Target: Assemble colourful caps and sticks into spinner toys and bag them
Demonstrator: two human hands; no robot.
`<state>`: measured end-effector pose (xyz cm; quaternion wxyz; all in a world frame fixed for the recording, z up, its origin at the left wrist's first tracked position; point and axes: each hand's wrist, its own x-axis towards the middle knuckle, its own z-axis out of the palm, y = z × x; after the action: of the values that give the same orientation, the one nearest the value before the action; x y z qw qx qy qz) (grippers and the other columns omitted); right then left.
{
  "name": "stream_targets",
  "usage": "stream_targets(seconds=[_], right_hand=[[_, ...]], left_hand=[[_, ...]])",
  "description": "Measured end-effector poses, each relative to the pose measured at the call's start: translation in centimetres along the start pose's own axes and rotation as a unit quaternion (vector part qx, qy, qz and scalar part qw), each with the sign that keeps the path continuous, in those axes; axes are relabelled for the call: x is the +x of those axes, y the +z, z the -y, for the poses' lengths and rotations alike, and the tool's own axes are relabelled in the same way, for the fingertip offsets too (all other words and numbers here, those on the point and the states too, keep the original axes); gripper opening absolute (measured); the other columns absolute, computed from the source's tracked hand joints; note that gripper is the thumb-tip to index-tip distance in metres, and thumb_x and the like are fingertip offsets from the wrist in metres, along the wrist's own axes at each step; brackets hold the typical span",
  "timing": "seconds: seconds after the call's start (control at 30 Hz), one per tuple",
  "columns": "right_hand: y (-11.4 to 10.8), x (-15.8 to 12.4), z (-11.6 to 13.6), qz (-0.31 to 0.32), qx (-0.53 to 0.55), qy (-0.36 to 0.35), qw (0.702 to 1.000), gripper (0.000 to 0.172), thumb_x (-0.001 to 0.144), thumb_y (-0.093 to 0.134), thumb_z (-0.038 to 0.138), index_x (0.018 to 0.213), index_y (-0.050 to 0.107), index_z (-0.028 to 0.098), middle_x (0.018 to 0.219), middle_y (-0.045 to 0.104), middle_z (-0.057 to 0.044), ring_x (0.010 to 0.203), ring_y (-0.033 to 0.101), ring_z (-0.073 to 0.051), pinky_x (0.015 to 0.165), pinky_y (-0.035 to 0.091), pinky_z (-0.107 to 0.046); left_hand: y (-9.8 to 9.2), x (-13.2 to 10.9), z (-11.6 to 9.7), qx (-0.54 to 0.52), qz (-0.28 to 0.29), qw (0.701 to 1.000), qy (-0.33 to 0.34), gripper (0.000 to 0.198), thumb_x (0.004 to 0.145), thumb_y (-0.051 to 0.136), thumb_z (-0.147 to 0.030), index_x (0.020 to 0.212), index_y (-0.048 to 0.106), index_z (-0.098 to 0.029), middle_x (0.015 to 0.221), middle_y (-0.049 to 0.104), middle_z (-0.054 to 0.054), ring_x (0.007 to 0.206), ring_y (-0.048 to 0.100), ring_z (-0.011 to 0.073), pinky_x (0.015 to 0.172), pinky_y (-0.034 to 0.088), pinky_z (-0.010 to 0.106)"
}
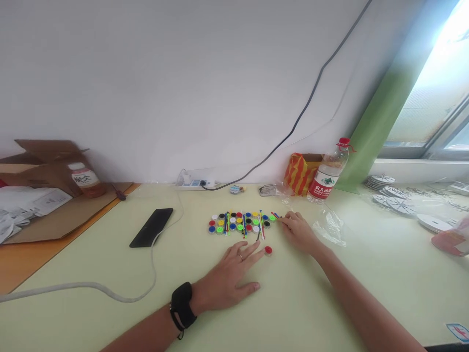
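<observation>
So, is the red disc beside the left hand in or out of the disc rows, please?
Out: the red disc sits apart, nearer the camera than the disc rows.

A wide, matte black band (188, 314) wraps the person's left wrist, carrying a smooth, rounded black block (182, 294); a narrower dark strap (174, 318) lies along the band's forearm side, with a small dark end (181, 336) dangling below; a slim, shiny ring (241, 256) circles one finger of the left hand (224, 278); the right hand (298, 233) and both visible forearms (348, 283) are bare of sleeves.
</observation>
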<state>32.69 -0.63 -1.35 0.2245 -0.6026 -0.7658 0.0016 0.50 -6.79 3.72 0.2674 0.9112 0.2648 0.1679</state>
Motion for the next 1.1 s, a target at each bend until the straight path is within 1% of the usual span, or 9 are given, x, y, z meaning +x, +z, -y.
stream_targets(seconds=[0.17,0.27,0.37,0.5,0.57,0.67,0.77,0.9,1.1], right_hand=[[0.4,0.3,0.0,-0.018,-0.002,0.006,1.0,0.033,0.097,0.044,0.022,0.118,0.07,0.023,0.106,0.067,-0.01,0.102,0.057,-0.026,0.091,0.044,-0.038],[0.5,0.5,-0.1,-0.02,-0.006,0.012,1.0,0.032,0.098,0.045,0.024,0.118,0.07,0.025,0.104,0.067,-0.01,0.101,0.057,-0.026,0.091,0.044,-0.039],[0.6,0.6,-0.3,-0.013,-0.005,0.017,1.0,0.028,0.096,0.047,0.022,0.109,0.072,0.024,0.103,0.068,-0.01,0.102,0.057,-0.026,0.09,0.044,-0.039],[1.0,0.7,-0.4,-0.022,0.001,0.019,1.0,0.023,0.095,0.048,0.022,0.102,0.07,0.023,0.104,0.068,-0.009,0.102,0.057,-0.026,0.09,0.044,-0.038],[1.1,0.7,-0.4,-0.023,0.001,0.02,1.0,0.022,0.095,0.048,0.022,0.101,0.069,0.023,0.102,0.068,-0.009,0.101,0.057,-0.026,0.089,0.043,-0.038],[1.1,0.7,-0.3,-0.025,0.007,0.024,0.999,0.02,0.095,0.048,0.024,0.095,0.068,0.023,0.099,0.068,-0.008,0.099,0.057,-0.026,0.088,0.044,-0.038],[1.0,0.6,-0.3,-0.031,0.015,0.023,0.999,0.02,0.097,0.047,0.027,0.092,0.066,0.022,0.099,0.068,-0.008,0.098,0.058,-0.026,0.086,0.044,-0.038],[0.8,0.6,-0.2,-0.031,0.011,0.021,0.999,0.023,0.098,0.045,0.03,0.096,0.067,0.023,0.1,0.069,-0.009,0.1,0.057,-0.027,0.087,0.044,-0.04],[1.1,0.4,-0.4,-0.03,0.007,0.009,0.999,0.021,0.096,0.047,0.028,0.09,0.066,0.023,0.097,0.069,-0.009,0.096,0.059,-0.027,0.085,0.045,-0.039]], left_hand=[[0.1,0.4,-0.7,0.05,0.041,0.997,0.034,0.083,0.091,0.063,-0.051,0.161,0.02,-0.036,0.168,0.021,0.004,0.152,0.02,0.041,0.12,0.024,0.061],[0.2,0.8,-1.0,0.068,0.054,0.993,0.076,0.085,0.087,0.067,-0.056,0.159,0.028,-0.034,0.167,0.023,0.007,0.152,0.021,0.043,0.121,0.021,0.062],[0.3,1.4,-1.3,0.078,0.053,0.989,0.116,0.081,0.084,0.069,-0.057,0.155,0.038,-0.032,0.166,0.026,0.009,0.15,0.026,0.0443,0.12,0.021,0.062],[0.8,1.9,-1.3,0.078,0.034,0.991,0.103,0.083,0.081,0.07,-0.06,0.152,0.043,-0.027,0.163,0.032,0.014,0.148,0.03,0.0453,0.119,0.025,0.062],[1.0,1.8,-1.1,0.063,0.007,0.993,0.096,0.075,0.083,0.071,-0.054,0.148,0.048,-0.026,0.156,0.045,0.014,0.144,0.037,0.0425,0.117,0.03,0.059],[1.2,1.5,-0.7,0.029,-0.02,0.994,0.1,0.046,0.094,0.06,-0.035,0.138,0.057,-0.026,0.135,0.063,0.012,0.127,0.055,0.0322,0.111,0.042,0.048],[1.1,1.3,-0.2,0.004,-0.032,0.996,0.087,0.036,0.1,0.047,-0.024,0.134,0.059,-0.025,0.124,0.066,0.011,0.114,0.061,0.0258,0.102,0.049,0.04],[0.7,1.6,0.6,-0.019,-0.034,0.998,0.057,0.028,0.102,0.046,-0.026,0.121,0.067,-0.024,0.118,0.066,0.01,0.11,0.062,0.0242,0.097,0.05,0.037],[0.5,1.8,0.9,-0.064,-0.03,0.997,0.042,0.015,0.097,0.06,-0.034,0.101,0.07,-0.024,0.101,0.071,0.007,0.102,0.062,0.0241,0.09,0.05,0.035]])
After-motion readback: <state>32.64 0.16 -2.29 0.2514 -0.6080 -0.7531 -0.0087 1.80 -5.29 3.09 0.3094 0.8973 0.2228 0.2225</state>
